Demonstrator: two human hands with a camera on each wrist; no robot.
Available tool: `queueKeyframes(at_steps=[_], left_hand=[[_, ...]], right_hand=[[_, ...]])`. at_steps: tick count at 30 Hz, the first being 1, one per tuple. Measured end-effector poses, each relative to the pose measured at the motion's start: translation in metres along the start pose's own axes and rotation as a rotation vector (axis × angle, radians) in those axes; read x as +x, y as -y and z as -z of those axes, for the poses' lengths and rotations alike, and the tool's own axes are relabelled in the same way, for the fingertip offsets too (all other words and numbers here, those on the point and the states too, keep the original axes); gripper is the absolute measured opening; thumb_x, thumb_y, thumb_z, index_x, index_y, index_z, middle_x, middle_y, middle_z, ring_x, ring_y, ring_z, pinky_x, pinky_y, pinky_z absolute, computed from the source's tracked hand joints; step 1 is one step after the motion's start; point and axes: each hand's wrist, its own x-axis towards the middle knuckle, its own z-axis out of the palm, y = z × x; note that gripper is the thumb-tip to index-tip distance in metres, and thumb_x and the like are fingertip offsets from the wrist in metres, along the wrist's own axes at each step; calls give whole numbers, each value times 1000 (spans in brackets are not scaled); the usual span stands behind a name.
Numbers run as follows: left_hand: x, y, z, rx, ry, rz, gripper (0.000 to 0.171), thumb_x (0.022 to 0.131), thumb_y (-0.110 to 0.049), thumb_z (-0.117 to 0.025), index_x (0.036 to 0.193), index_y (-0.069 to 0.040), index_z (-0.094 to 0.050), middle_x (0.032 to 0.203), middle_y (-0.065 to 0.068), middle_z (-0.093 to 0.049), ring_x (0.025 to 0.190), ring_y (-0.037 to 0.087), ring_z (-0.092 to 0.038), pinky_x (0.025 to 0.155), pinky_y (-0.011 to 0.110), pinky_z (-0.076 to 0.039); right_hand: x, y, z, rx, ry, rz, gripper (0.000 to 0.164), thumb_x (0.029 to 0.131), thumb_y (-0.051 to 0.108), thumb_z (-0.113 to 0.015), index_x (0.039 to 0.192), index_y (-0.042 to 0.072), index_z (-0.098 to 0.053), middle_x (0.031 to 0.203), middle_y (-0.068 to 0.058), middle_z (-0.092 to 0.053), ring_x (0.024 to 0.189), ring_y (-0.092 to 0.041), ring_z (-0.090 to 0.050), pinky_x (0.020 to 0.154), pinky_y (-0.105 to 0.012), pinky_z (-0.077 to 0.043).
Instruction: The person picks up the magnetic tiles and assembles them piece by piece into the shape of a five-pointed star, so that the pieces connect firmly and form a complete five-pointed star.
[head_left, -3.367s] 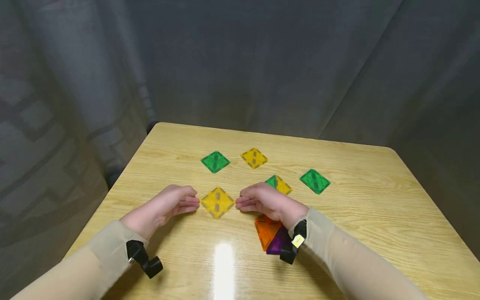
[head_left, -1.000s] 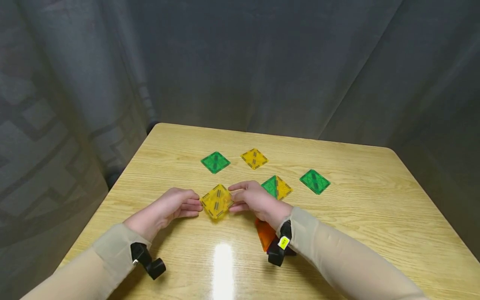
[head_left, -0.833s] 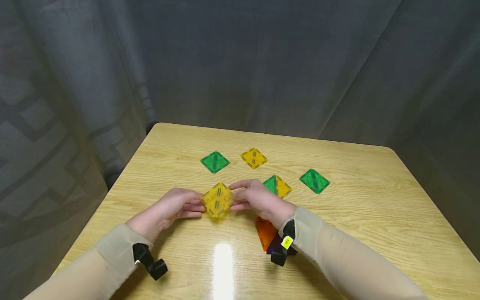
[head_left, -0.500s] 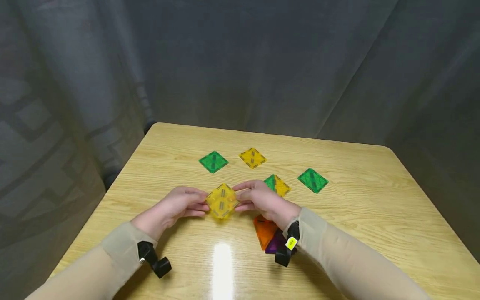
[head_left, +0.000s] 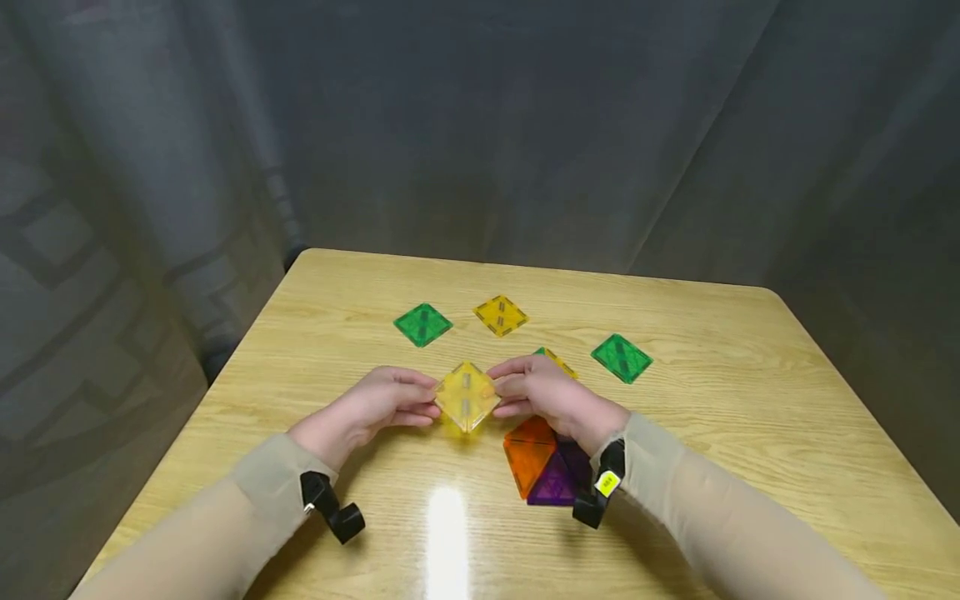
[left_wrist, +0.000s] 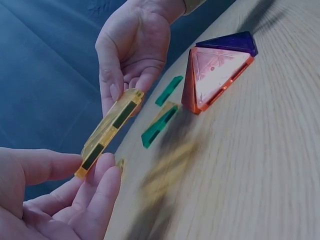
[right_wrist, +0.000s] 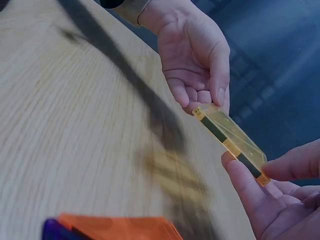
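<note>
A yellow see-through magnetic tile piece [head_left: 467,397], diamond-shaped with dark magnet strips, is held above the table, its shadow beneath it. My left hand [head_left: 387,398] pinches its left corner between thumb and fingers. At the right corner, my right hand [head_left: 546,392] pinches it in the same way. Both wrist views show the tile piece [left_wrist: 110,131] spanning the two hands. Just below my right wrist, orange tiles [head_left: 528,454] sit against purple tiles [head_left: 553,483]; the wrist partly covers the purple ones.
Farther back lie a green diamond [head_left: 423,324] and another yellow diamond [head_left: 501,316]. A second green diamond [head_left: 622,358] lies to the right. My right hand mostly hides a green-and-yellow tile pair [head_left: 561,364]. The wooden table [head_left: 360,283] ends before a grey curtain [head_left: 480,133].
The yellow tile piece, flat on the table at first, has been lifted by both hands and tilted. It has moved to the right with them. The other tiles have stayed put.
</note>
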Motion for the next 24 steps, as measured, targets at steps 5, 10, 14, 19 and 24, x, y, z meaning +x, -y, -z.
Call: queueKeyframes(at_steps=[5,10,14,19,24], left_hand=[[10,-1,-10,-5,6,-18,36,92,5,-59,125,18,-53,88,15,-70,76,19,-70,76,33,-59],[19,-4,-25,38,-14,-53,31,91,6,-61,120,16,-58,90,15,-69,76,19,-71,73,33,-60],[25,-7,-37,66,-33,-82,26,91,6,-62,116,14,-61,92,15,-69,78,23,-71,74,35,-60],[32,-9,-50,64,-49,-117,23,91,7,-63,113,12,-64,94,17,-69,80,24,-71,76,35,-59],[38,-9,-57,59,-53,-143,22,91,8,-63,113,12,-64,95,18,-69,83,26,-70,77,34,-59]], right_hand=[[-8,1,10,-51,-24,24,35,92,-6,-54,127,-12,-54,116,-24,-55,77,-24,-64,79,-39,-59],[-17,3,21,-124,-72,78,31,92,-6,-55,123,-13,-55,108,-20,-58,81,-24,-64,77,-39,-59],[-26,5,29,-231,-100,144,24,94,-5,-58,116,-11,-58,90,-17,-59,81,-25,-65,78,-45,-59],[-36,4,35,-394,-156,226,12,95,0,-61,105,-5,-60,85,-17,-61,72,-27,-62,67,-38,-58],[-42,1,41,-484,-184,294,6,95,2,-62,99,-2,-60,82,-16,-62,69,-34,-61,58,-35,-55]])
